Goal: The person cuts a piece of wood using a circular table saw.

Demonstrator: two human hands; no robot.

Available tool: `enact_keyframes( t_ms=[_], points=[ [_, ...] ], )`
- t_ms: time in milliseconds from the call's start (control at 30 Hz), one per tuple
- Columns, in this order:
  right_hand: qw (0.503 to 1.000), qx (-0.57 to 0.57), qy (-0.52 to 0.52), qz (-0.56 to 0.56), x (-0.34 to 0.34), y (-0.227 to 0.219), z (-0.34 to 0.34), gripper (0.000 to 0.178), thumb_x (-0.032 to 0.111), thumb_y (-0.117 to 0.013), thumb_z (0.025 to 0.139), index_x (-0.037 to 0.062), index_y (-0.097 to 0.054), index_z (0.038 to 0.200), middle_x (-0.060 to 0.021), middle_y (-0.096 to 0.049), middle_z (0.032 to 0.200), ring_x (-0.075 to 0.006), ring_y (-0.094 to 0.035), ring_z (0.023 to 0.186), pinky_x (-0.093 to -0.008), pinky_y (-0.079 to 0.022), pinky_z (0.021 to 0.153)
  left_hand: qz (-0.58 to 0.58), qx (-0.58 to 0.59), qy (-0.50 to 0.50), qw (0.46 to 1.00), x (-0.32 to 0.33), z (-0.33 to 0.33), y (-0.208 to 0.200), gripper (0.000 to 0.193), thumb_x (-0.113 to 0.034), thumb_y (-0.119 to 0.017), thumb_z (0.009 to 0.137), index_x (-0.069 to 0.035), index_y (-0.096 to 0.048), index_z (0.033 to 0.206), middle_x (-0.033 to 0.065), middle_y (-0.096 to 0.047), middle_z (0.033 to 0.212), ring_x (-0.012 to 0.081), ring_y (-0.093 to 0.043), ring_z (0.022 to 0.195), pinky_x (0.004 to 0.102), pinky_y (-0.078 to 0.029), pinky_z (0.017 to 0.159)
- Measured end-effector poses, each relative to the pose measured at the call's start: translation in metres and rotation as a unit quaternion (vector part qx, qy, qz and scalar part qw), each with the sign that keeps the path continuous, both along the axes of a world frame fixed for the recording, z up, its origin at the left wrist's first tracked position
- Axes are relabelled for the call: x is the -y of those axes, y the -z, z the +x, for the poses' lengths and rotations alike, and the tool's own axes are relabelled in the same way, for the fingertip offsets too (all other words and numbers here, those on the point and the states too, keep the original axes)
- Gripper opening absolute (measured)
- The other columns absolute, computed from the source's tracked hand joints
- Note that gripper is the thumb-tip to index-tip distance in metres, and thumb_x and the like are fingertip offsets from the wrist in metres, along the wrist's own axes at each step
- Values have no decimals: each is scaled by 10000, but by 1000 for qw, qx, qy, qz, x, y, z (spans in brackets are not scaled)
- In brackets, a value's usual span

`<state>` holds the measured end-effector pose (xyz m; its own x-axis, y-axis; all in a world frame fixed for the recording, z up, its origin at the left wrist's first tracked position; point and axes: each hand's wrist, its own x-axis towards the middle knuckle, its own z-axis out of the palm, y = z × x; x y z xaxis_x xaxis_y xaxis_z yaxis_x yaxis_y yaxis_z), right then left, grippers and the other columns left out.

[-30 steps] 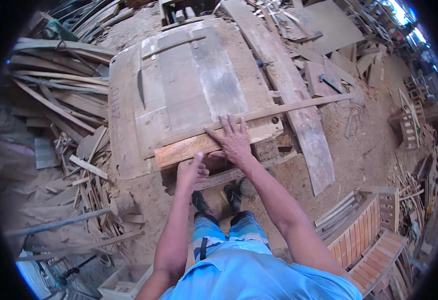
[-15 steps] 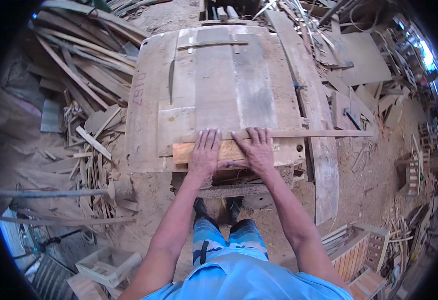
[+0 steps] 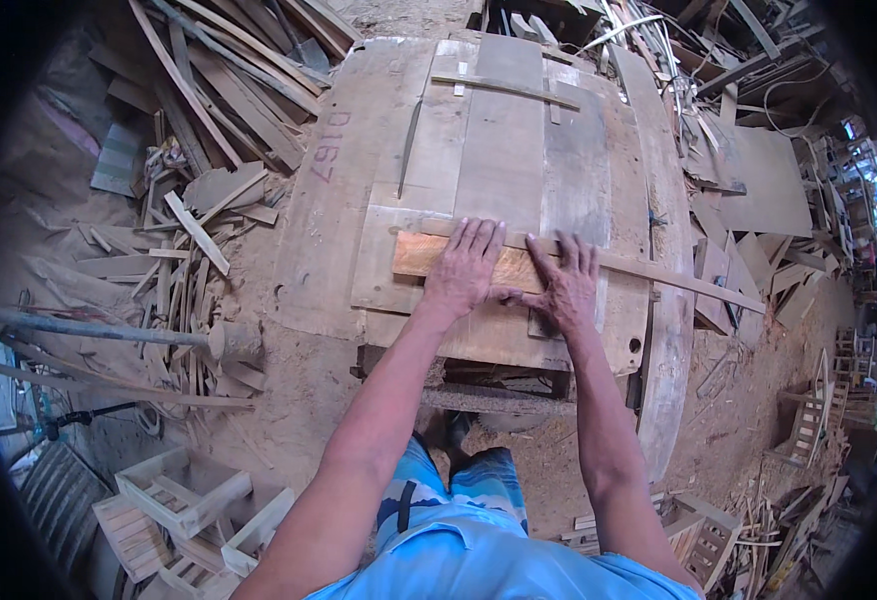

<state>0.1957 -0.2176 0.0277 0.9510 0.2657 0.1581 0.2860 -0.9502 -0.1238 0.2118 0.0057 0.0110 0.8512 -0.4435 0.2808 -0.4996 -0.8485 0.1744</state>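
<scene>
A short, thick block of orange-brown wood (image 3: pixel 415 254) lies flat on the worn wooden worktable (image 3: pixel 349 215). Along its far side runs a long thin wooden strip (image 3: pixel 684 282), which sticks out past the table's right edge. My left hand (image 3: pixel 466 267) lies over the middle of the block, fingers reaching across to the strip. Over the right part is my right hand (image 3: pixel 568 284), its fingertips on the strip and its thumb along the block's near side. Both hands hold the two pieces together. Beyond the block's left end, a thin dark blade (image 3: pixel 411 150) stands up from the tabletop.
A narrow wooden bar (image 3: pixel 504 91) lies across the table's far part. Long offcuts (image 3: pixel 229 75) are heaped at the far left, and sheet scraps (image 3: pixel 764 185) at the right. Slatted wooden frames (image 3: pixel 184 490) stand at the near left. A long plank (image 3: pixel 665 340) flanks the table's right side.
Both hands have pushed the block and strip forward, farther from the table's near edge. The view has turned, so the table appears shifted right and tilted.
</scene>
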Motion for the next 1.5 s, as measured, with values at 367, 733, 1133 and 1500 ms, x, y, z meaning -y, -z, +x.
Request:
enact_keyframes(
  t_ms=[367, 733, 1133, 1500],
  points=[
    [939, 86, 299, 148, 5, 30, -53, 1234, 723, -860, 641, -30, -437, 1521, -263, -465, 1529, -436, -385, 1460, -528, -334, 1232, 22, -21, 20, 999, 4, 4, -5, 1181, -843, -541, 845, 58, -353, 1584, 236, -432, 1592, 377, -395, 1504, 506, -227, 1316],
    [941, 111, 288, 135, -8, 33, -51, 1130, 762, -830, 638, 56, -533, 1469, -144, -510, 1483, -444, -375, 1459, -581, -322, 1219, 29, -51, 40, 997, 1, 7, -3, 1224, -823, -651, 776, 57, -360, 1576, 217, -433, 1579, 367, -390, 1504, 501, -232, 1315],
    [943, 44, 322, 70, -10, 35, -51, 1194, 859, -749, 640, 63, -530, 1502, -135, -478, 1582, -458, -340, 1508, -599, -281, 1235, 94, -64, 30, 993, 0, 9, 2, 1247, -878, -535, 809, 54, -323, 1608, 232, -412, 1624, 381, -352, 1544, 506, -212, 1319],
    [1000, 2, -3, -3, 13, 16, -10, 1048, 757, -652, 834, 239, -318, 1682, -232, -198, 1743, -394, -164, 1621, -529, -155, 1313, 15, -41, 47, 998, -6, 7, -2, 1176, -752, -682, 809, 50, -332, 1595, 214, -447, 1568, 358, -384, 1507, 475, -236, 1322]
  ],
)
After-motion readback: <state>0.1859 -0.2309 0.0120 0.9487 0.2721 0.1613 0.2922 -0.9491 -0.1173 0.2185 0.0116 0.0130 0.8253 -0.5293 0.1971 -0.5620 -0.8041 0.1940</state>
